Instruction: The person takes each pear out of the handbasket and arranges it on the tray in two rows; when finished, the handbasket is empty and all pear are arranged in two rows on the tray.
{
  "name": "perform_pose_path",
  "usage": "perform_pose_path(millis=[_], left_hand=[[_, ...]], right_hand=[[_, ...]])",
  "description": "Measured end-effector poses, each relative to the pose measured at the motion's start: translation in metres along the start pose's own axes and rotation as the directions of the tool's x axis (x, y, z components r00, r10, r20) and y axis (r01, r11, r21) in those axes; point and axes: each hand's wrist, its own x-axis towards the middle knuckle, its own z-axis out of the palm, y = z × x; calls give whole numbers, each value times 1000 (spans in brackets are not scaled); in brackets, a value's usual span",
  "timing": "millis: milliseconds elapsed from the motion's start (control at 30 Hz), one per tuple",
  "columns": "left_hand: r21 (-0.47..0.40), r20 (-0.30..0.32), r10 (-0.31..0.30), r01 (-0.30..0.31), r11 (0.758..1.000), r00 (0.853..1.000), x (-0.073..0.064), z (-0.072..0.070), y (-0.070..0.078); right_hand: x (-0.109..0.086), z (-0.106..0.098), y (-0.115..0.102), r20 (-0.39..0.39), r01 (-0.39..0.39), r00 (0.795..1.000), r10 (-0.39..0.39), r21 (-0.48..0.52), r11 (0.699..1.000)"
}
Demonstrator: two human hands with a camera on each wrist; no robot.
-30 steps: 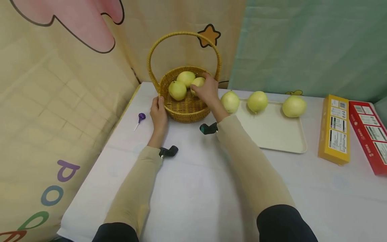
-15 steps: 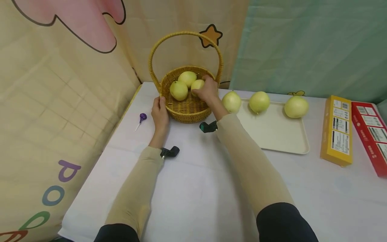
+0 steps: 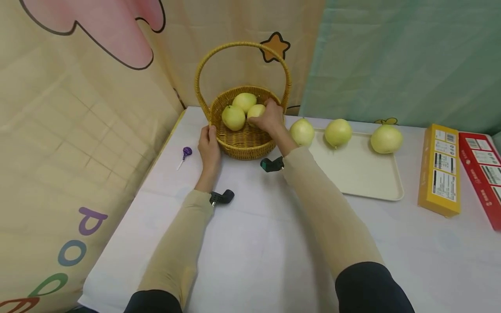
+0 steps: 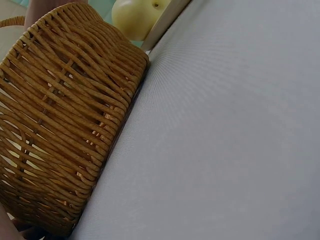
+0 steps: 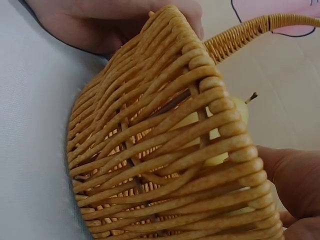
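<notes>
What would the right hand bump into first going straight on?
The pear the right hand holds; beyond that, probably the rear pear or the basket's back wall, though depth is unclear.

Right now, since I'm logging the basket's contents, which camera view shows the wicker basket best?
The head view: it shows the wicker basket with its arched handle and three pears inside. The left wrist view gives mostly outer wall; the right wrist view gives wall, rim and part of the handle.

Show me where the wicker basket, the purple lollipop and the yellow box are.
Wicker basket [image 3: 246,153]: head view, on its front outer wall.
Purple lollipop [image 3: 187,151]: head view, on its round top.
Yellow box [image 3: 439,169]: head view, on its labelled face.
</notes>
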Motion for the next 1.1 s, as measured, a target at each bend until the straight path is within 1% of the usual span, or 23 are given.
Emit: perform_pose_path(millis=[133, 267, 467, 600, 767, 867, 967, 1100], left_hand=[[12, 7, -7, 7, 1000, 1000, -1, 3, -1], [19, 8, -3, 3, 1000, 1000, -1, 3, -1], [34, -6, 7, -6, 999, 1000, 2, -5, -1], [31, -10, 11, -10, 999, 1000, 4, -10, -2], [24, -7, 16, -16, 1000, 1000, 5, -12, -3], [24, -2, 18, -18, 1000, 1000, 5, -12, -3], [21, 1, 19, -19, 1000, 1000, 5, -11, -3], [11, 0, 19, -19, 1000, 1000, 5, -11, -3]], right_hand=[[-5, -8, 3, 8, 7, 1000, -7, 68, 998], [-15, -22, 2, 33, 15, 999, -20, 146, 989], [-33, -36, 2, 6, 85, 996, -87, 190, 978], [-45, -41, 4, 4, 92, 995, -96, 247, 965], [-63, -47, 7, -39, 129, 992, -123, 256, 958], [-73, -51, 11, -74, 180, 983, -167, 262, 948], [-83, -54, 15, -112, 239, 970, -217, 254, 937], [-97, -59, 25, -142, 264, 962, -235, 243, 933]])
